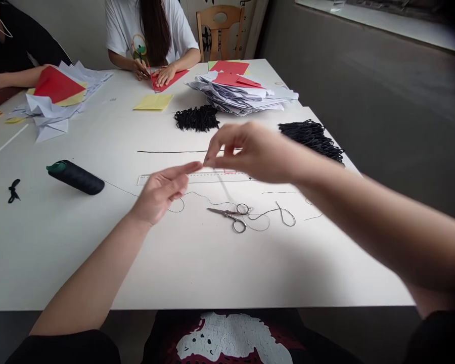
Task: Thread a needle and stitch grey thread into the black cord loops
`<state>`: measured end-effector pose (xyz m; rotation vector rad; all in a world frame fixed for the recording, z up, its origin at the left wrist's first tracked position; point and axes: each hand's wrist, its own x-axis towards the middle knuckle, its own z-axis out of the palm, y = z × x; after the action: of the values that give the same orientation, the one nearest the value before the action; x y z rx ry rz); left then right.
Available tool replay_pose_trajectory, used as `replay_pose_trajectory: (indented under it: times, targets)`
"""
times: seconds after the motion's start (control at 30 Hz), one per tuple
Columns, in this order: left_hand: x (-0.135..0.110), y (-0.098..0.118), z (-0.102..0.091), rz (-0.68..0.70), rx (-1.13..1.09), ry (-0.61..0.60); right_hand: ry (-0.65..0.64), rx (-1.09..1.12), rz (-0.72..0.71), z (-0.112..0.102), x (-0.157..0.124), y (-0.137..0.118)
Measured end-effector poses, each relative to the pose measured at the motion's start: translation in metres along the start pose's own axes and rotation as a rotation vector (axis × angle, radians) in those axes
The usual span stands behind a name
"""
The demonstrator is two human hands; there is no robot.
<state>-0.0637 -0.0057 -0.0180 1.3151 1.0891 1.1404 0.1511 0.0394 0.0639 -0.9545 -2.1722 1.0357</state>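
grey, blurred strand (223,185) slants down from the right hand (256,151), long axis toward scissors (228,213) below; right-hand pinch closed, seemingly on its end. left hand (160,196), forefinger extended, meets the pinch, hold unclear; right hand nearer the strand.

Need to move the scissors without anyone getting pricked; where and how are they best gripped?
Probably best to pinch the scissors by the finger loops, coming from the near right. They lie flat with the loops to the right and the blades pointing left. Loose thread lies close to the loops, so lift gently.
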Motion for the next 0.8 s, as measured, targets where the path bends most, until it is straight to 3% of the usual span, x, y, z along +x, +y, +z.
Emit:
replay_pose_trajectory:
  times: [0.07, 0.17, 0.3, 0.43, 0.57, 0.63, 0.73, 0.8]
  targets:
    - [-0.001, -0.007, 0.008, -0.12, -0.136, -0.112, -0.019, -0.024, -0.035, 0.023, 0.001, 0.016]
    - [-0.001, -0.016, 0.013, -0.274, -0.221, -0.135, -0.034, 0.13, 0.014, 0.048, -0.001, 0.039]
    - [0.0, -0.022, 0.012, -0.396, -0.234, -0.085, 0.026, 0.45, 0.159, 0.05, -0.005, 0.049]
    - [-0.001, -0.022, 0.009, -0.4, -0.182, -0.137, 0.265, 0.748, 0.229, 0.02, -0.001, 0.051]
    - [-0.003, -0.022, 0.006, -0.379, -0.053, -0.235, 0.678, 0.748, 0.188, -0.028, 0.003, 0.057]
    - [-0.003, -0.022, 0.005, -0.377, -0.019, -0.286, 0.882, 0.713, 0.097, -0.052, 0.0, 0.062]
    - [-0.003, -0.02, 0.006, -0.387, -0.009, -0.347, 0.962, 0.652, -0.083, -0.087, -0.016, 0.074]
    - [-0.003, -0.02, 0.006, -0.406, -0.005, -0.366, 0.906, 0.575, -0.103, -0.11, -0.027, 0.088]
